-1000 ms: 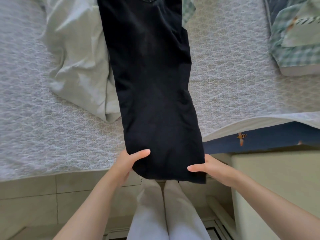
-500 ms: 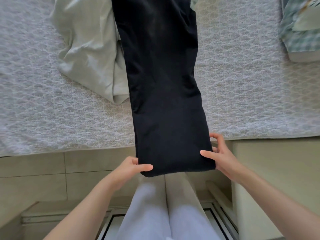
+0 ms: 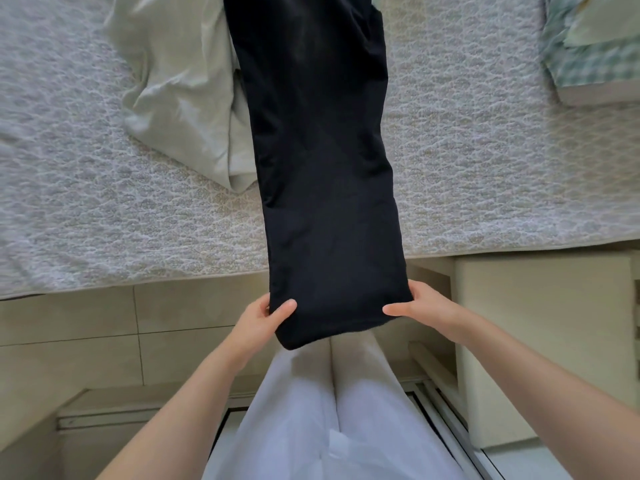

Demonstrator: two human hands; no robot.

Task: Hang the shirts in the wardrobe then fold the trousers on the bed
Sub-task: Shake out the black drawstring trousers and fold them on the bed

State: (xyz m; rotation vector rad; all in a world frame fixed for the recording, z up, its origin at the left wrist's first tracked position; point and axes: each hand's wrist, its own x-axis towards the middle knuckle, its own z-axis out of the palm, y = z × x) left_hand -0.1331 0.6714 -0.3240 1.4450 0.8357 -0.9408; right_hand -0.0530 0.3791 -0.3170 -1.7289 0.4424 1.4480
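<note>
I see the long black cloth trousers (image 3: 322, 168) stretched lengthwise across the bed with the grey-white patterned cover (image 3: 104, 220). Their near end juts past the bed's edge, above the beige tiled floor (image 3: 69, 334). The left hand (image 3: 263, 322) pinches the near-left corner, thumb on top. The right hand (image 3: 426, 311) grips the near-right corner the same way. A crumpled pale green garment (image 3: 180, 81) lies on the bed, touching the trousers' left side. Green checked fabric (image 3: 588, 53) sits at the far right. A cream cabinet (image 3: 540, 323) stands beside the right hand.
</note>
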